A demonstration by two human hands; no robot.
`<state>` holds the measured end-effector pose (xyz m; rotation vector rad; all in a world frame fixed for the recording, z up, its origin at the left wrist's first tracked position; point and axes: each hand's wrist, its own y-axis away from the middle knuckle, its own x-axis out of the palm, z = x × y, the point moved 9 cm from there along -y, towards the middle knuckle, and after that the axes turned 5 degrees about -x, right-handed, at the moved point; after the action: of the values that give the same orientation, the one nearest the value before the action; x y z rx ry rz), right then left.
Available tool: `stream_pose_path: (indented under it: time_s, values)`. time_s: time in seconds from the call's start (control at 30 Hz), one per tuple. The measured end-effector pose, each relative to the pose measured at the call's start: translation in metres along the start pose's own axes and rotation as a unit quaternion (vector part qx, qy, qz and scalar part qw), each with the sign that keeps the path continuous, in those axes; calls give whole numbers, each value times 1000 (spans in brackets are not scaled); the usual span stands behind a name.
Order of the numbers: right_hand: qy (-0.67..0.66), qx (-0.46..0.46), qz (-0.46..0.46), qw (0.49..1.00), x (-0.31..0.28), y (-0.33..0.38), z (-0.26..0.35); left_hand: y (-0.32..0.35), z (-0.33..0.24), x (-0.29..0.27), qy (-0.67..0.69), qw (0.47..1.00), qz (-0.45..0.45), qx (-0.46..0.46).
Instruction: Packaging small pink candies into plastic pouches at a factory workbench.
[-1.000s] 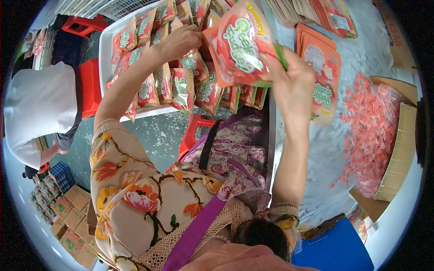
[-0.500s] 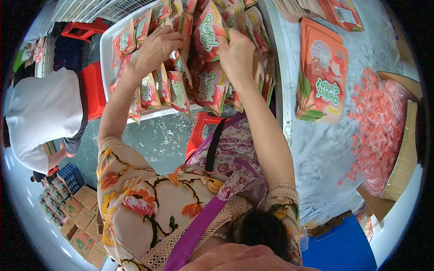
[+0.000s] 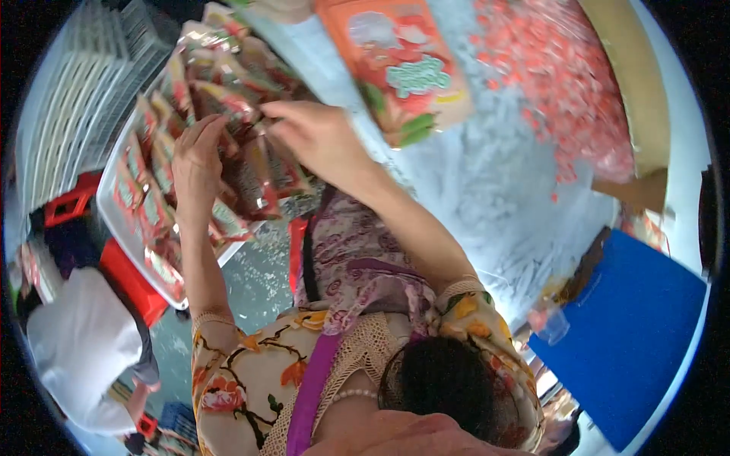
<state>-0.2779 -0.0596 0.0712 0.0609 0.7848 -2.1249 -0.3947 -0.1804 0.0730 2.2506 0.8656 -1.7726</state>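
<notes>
Packets (image 3: 258,175) farther left in view — beside tabletop (image 3: 464,197), above floor (image 3: 258,266).

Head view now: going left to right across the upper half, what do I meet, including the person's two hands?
stacked white crates → left hand → right hand → orange pouch → heap of small red pieces → cardboard

Packets (image 3: 255,175) lie in a tray (image 3: 112,219); right of it, pouches (image 3: 407,64) on a table (image 3: 471,178).

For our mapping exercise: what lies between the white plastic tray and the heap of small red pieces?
In the head view, a flat, rectangular orange pouch on the pale bluish covering.
</notes>
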Motion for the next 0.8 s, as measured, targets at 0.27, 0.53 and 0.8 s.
stream_pose_path:
  time_s: [0.27,0.53,0.8]
  values:
    - [485,257,-147,823,-407,152,-66,-30,-190,57,187,962,12,200]
    - [335,254,-253,871,-517,249,-122,-39,-214,86,81,972,60,212]
    - [101,386,-279,873,-425,293,-54,-17,-312,80,192,950,48,240]
